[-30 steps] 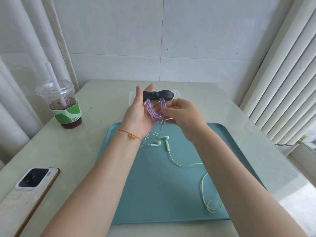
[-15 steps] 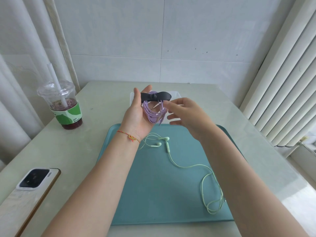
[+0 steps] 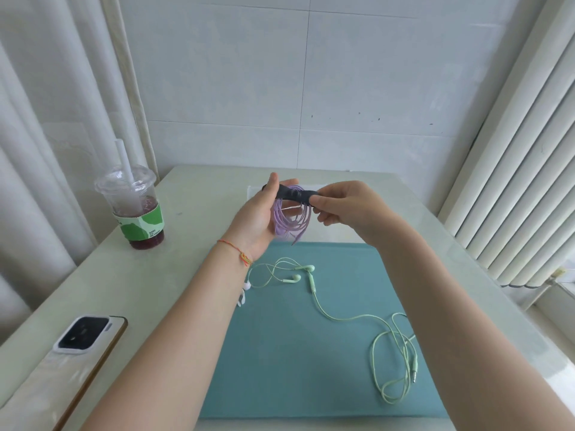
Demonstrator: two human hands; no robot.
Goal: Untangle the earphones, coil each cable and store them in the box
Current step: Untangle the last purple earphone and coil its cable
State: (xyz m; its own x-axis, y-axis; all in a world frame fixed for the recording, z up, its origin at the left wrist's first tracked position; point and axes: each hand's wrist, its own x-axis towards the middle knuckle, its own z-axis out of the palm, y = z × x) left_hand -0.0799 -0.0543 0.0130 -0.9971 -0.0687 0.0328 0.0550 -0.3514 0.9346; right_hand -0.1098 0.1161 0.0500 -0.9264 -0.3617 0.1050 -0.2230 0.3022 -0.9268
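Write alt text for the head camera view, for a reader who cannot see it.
Two hands hold a coiled purple earphone cable above a table: the left hand supports the coil, and the right hand pinches the end of a black strap across its top. Green earphones lie loose on a teal tray below.

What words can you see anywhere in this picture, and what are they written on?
Green sleeve of the drink cup: small dark print, too blurry to read.
Phone: no words visible on its back.
Nothing else in view carries readable text.
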